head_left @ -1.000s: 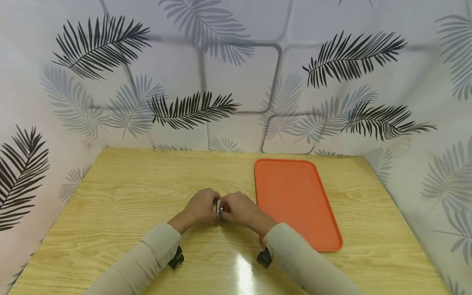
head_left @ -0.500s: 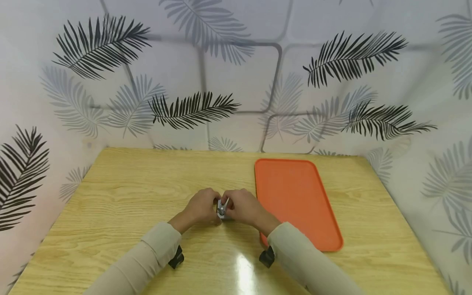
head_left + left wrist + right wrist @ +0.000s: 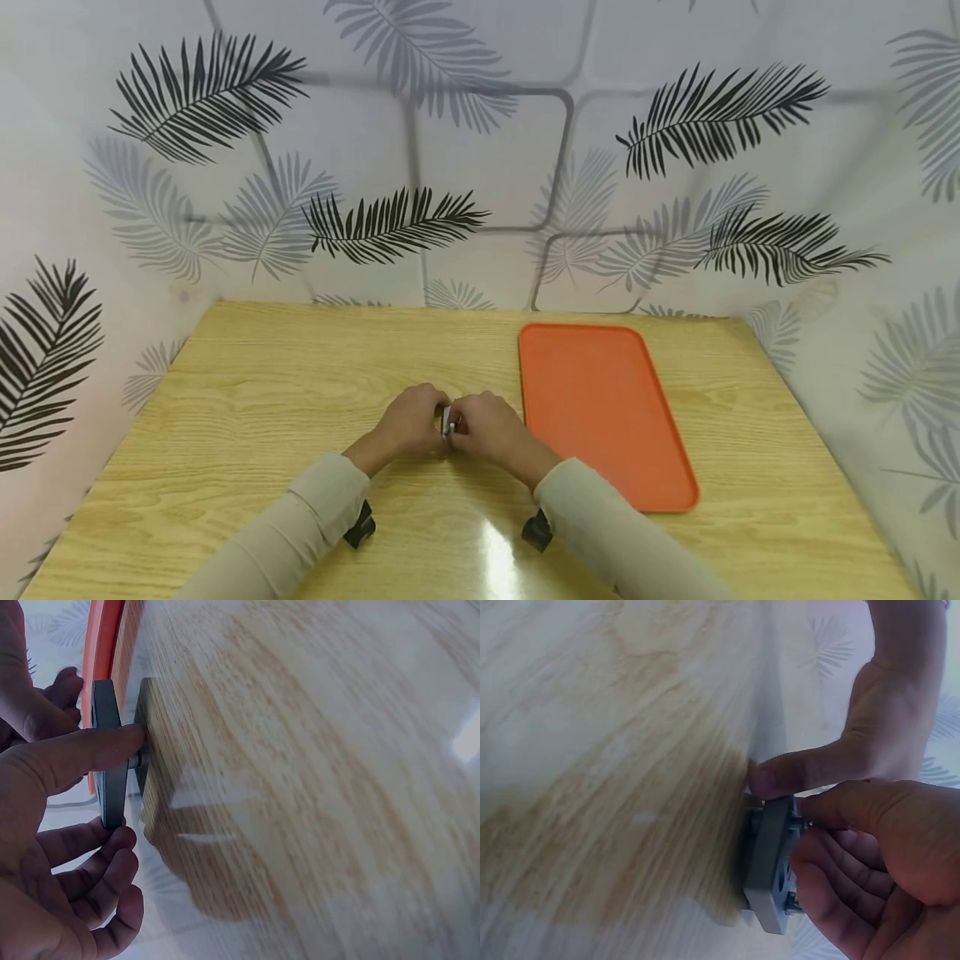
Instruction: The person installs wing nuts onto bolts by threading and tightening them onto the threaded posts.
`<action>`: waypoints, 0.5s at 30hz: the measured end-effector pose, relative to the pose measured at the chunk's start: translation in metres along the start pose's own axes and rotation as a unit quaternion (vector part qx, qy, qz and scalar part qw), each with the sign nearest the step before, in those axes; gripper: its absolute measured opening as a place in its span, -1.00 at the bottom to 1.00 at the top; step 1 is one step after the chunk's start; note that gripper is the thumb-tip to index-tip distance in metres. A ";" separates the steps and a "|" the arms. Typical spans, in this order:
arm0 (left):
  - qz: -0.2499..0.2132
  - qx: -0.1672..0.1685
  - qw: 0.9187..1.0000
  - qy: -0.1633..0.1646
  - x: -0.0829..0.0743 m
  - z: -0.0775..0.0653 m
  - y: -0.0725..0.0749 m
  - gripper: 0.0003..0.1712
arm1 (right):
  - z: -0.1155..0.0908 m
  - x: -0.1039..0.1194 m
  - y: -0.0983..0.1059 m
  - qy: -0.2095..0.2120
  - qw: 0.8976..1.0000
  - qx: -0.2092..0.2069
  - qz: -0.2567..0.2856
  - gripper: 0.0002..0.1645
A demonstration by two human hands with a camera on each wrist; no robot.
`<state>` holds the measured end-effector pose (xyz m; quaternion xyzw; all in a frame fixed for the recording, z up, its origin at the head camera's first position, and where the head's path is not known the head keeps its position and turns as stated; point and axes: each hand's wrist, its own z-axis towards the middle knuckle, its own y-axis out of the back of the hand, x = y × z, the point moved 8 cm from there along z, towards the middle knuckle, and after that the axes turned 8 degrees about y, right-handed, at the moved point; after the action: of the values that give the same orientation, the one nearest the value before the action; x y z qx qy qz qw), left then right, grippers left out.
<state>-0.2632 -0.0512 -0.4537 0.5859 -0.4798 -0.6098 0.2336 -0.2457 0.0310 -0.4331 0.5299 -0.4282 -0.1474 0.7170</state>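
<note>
A small thick grey metal plate (image 3: 767, 874) is held on edge just above the wooden table, with a round hole and two short bolts on its face. My left hand (image 3: 408, 422) grips it, thumb (image 3: 112, 748) along one side and fingertips under its lower edge. From the other side my right hand (image 3: 487, 427) pinches the upper bolt (image 3: 803, 823) between thumb and index finger, the other fingers curled. The second bolt (image 3: 793, 903) shows lower on the plate, beside the right fingers. In the head view both hands cover most of the plate.
An orange-red tray (image 3: 600, 400) lies right of the hands, near the right forearm. The wooden table (image 3: 300, 358) reaches back to a leaf-patterned cloth (image 3: 465, 167). Black wrist devices (image 3: 360, 527) hang under both cuffs.
Half a second ago the right hand was turned further open, exposing more of the metal plate; now it has rolled back over it, as one second ago. The left hand has stayed in place.
</note>
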 end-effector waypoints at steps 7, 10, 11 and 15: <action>-0.004 -0.005 1.000 0.008 0.001 -0.001 -0.001 -0.56 | -0.004 -0.002 0.009 -0.014 1.000 -0.019 -0.019 -0.90; -0.009 0.000 1.000 0.015 0.003 0.000 -0.002 -0.52 | -0.004 0.001 0.016 0.009 1.000 -0.027 0.000 -0.87; -0.010 0.003 1.000 0.017 0.003 0.000 -0.002 -0.53 | -0.004 0.002 0.017 0.016 1.000 -0.024 0.005 -0.85; -0.012 0.006 1.000 0.013 0.003 0.002 -0.002 -0.60 | -0.003 0.002 0.014 0.018 0.999 0.000 0.026 -0.80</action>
<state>-0.2649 -0.0526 -0.4574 0.6007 -0.4733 -0.6021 0.2294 -0.2455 0.0366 -0.4200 0.5207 -0.4290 -0.1192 0.7284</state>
